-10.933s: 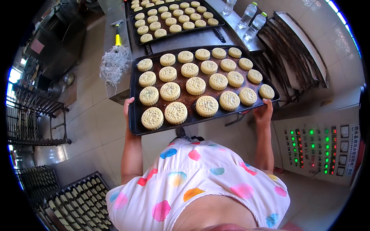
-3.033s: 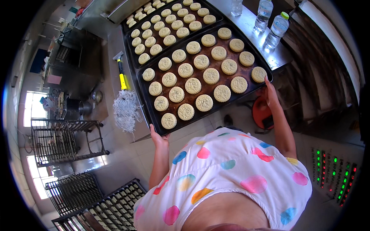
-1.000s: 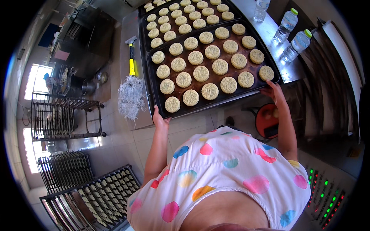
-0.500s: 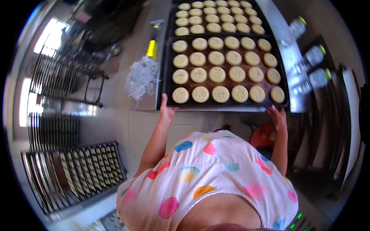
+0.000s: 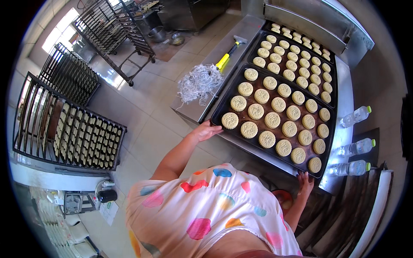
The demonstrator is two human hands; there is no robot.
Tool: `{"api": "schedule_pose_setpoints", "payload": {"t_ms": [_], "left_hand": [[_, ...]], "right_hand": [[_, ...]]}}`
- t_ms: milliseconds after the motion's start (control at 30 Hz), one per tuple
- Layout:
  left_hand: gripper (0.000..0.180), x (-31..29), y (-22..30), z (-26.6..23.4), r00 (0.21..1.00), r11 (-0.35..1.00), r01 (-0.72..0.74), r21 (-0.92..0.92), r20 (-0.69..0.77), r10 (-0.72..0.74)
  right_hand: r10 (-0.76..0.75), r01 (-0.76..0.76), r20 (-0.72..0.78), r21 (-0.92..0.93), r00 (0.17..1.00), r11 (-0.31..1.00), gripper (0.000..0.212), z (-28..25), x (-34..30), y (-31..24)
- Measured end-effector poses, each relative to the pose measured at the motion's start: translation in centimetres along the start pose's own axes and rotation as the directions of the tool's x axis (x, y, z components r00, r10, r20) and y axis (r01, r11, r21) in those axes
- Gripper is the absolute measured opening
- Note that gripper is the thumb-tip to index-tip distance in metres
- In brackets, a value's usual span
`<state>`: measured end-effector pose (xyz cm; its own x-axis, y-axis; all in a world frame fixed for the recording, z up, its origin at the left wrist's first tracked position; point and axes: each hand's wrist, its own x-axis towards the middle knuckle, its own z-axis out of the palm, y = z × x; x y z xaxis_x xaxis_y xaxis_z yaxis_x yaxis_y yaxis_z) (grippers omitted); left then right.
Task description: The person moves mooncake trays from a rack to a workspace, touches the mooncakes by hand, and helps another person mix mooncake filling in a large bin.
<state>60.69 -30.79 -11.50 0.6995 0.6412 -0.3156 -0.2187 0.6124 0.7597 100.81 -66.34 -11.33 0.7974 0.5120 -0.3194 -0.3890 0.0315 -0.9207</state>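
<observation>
A dark baking tray [image 5: 241, 119] with rows of round, patterned pale pastries [image 5: 266, 139] lies at the near end of a metal worktop. My left hand [image 5: 207, 130] is closed on its near left corner, the fingertips at the rim. At the near right corner, my right hand [image 5: 305, 182] grips the edge, its fingers partly hidden by the tray. Directly behind sits a second tray [image 5: 282, 63] of similar pastries, and another row of them shows farther back.
Left of the trays lie a yellow-handled scraper [image 5: 223, 61] and a heap of white stringy shreds [image 5: 200, 84]. Three clear bottles [image 5: 357, 148] stand along the right edge. A metal machine housing [image 5: 305, 23] borders the far end. Tray racks [image 5: 71, 133] stand on the left.
My view has swung to the right, so the trays now appear slanted and more of the room at left shows. Both hands stay at the near tray's corners.
</observation>
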Motion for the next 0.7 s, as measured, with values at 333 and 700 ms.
{"api": "schedule_pose_setpoints", "payload": {"t_ms": [333, 700], "left_hand": [[0.039, -0.4, -1.5, 1.3, 0.984, 0.995, -0.098, 0.029, -0.145, 0.102], [0.047, -1.5, -3.5, 1.7, 0.948, 0.962, -0.188, 0.199, -0.218, 0.230]], "right_hand": [[0.025, -0.026, -0.039, -0.012, 0.999, 1.000, 0.044, 0.5, -0.2, 0.6], [0.227, -0.008, 0.617, -0.338, 0.753, 0.941, 0.035, 13.6, -7.9, 2.5]]}}
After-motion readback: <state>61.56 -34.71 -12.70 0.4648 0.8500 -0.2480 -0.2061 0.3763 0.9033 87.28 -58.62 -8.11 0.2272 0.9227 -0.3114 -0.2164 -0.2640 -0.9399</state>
